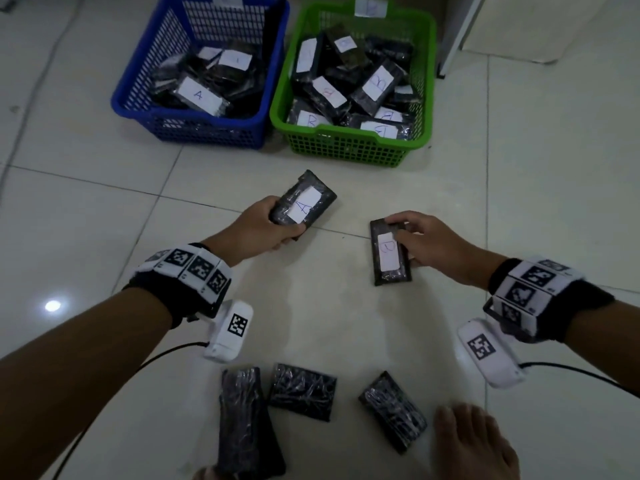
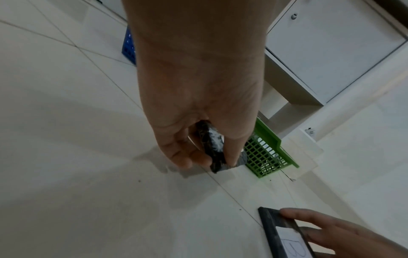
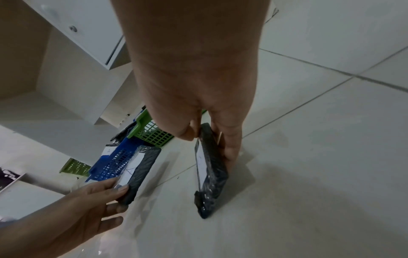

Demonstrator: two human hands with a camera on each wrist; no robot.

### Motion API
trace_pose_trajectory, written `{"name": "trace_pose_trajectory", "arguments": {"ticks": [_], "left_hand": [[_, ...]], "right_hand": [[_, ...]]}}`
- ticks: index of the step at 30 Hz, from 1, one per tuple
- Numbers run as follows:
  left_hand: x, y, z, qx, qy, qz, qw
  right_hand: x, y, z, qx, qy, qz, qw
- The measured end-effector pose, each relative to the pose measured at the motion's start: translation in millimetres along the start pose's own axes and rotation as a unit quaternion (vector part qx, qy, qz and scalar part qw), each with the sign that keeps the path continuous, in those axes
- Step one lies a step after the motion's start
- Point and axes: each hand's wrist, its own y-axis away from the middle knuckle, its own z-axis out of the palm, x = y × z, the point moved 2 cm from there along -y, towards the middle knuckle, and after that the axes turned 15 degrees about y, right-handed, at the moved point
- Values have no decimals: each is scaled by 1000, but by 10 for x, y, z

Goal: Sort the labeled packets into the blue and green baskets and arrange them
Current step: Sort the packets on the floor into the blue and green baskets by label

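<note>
My left hand [image 1: 266, 226] grips a black packet labelled A [image 1: 304, 203] above the tiled floor, in front of the baskets; the left wrist view shows that A packet [image 2: 212, 148] edge-on between thumb and fingers. My right hand [image 1: 429, 242] holds a black packet labelled B [image 1: 389, 252] by its right edge, also seen as the B packet [image 3: 210, 171] in the right wrist view. The blue basket [image 1: 204, 131] at the back left holds A packets. Beside it on the right, the green basket [image 1: 349, 147] holds several B packets.
Three black packets lie label-down near me: one [image 1: 247, 420] at the left, one [image 1: 303, 391] in the middle, one [image 1: 393, 410] at the right. A bare foot [image 1: 478, 445] rests by the last. A white cabinet [image 1: 460, 32] stands right of the green basket.
</note>
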Motion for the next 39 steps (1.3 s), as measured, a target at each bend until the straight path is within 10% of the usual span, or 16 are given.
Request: {"name": "trace_pose_trajectory", "arguments": {"ticks": [10,20,29,39], "left_hand": [[336,-35,38,88,175,92,976],[1252,-574,-981,324,218,285,875],[1453,-1283,-1247,356,94,259,893],[1093,-534,-546,104,-182,407,889]], "right_hand": [[-458,-212,-64,78,-196,-49,976],[-1586,-903,-432,100,-251,-134,953],[-1771,-1460,-629,172,-313,-105,928],[-1462,-1463,-1047,240,-152,-99,954]]}}
